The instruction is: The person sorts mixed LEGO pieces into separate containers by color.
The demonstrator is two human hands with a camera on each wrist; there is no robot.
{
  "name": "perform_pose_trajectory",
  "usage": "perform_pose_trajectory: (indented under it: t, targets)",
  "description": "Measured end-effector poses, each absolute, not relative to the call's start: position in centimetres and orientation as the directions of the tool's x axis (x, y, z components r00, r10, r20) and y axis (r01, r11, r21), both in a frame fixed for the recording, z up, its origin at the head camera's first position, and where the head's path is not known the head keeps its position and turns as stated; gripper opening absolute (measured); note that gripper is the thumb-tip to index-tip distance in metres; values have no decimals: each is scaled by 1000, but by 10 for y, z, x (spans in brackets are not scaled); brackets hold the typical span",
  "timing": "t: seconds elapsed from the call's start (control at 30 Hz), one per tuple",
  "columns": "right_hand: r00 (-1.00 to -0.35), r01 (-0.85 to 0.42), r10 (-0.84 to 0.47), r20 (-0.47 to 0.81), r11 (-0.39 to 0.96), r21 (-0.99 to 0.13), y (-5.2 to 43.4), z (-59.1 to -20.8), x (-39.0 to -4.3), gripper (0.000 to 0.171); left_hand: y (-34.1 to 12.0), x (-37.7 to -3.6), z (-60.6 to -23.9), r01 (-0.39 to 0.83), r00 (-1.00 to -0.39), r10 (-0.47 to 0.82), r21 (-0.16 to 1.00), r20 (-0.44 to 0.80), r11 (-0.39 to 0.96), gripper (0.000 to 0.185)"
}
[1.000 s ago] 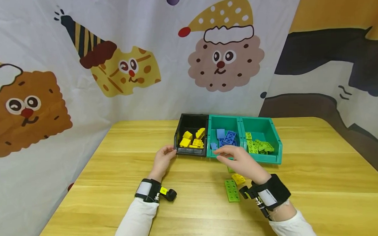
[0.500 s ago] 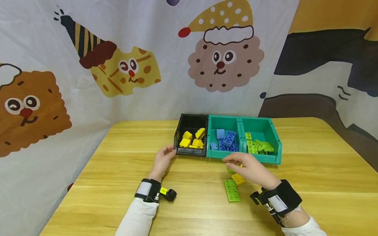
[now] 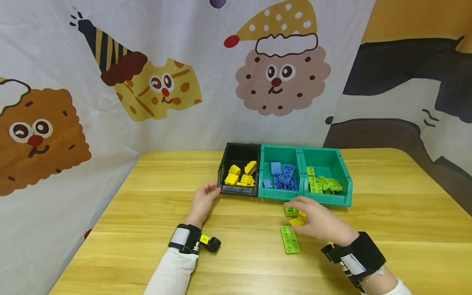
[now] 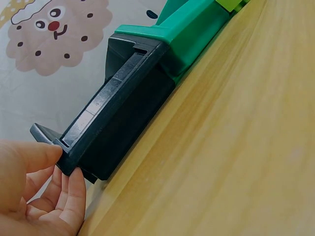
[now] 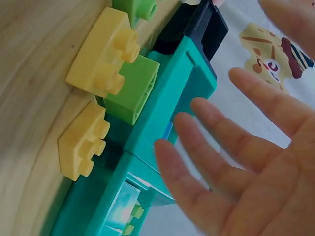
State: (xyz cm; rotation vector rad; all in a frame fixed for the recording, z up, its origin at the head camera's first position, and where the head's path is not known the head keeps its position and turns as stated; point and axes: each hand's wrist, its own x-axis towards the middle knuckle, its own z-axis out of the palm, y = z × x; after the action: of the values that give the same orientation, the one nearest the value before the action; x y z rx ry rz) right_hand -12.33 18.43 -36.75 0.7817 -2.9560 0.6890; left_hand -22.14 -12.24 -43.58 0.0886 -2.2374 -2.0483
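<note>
While the left hand (image 3: 204,200) pinches the black bin's (image 3: 238,172) corner, the right hand (image 3: 315,218) hovers, fingers spread and empty, over loose bricks (image 3: 297,221) before the teal bins (image 3: 304,173); seemingly nearest yellow, it should close squarely on one.

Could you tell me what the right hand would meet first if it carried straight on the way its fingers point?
Probably the loose bricks: the right hand hovers open over a yellow brick and green brick, with the teal bin just beyond. Depth is unclear.
</note>
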Motion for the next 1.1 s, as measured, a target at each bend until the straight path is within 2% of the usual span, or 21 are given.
perform_pose_trajectory:
  t: [0.17,0.33,0.97,1.1]
  targets:
    - [-875,-450,-485,13,801,-396,182,-368,-117,76,-122,-221,-436,35,-993,-112,995,45,89,23]
    - [-857,-458,-514,-38,792,-404,177,-372,-115,85,-122,-222,-436,37,-993,-108,995,47,95,23]
    - [-838,-487,-543,-62,793,-365,168,-380,-112,45,-123,-222,-439,46,-993,-104,995,54,85,24]
    - [-827,-501,-559,-64,783,-370,169,-380,-112,42,-123,-222,-438,54,-993,-103,996,61,77,24]
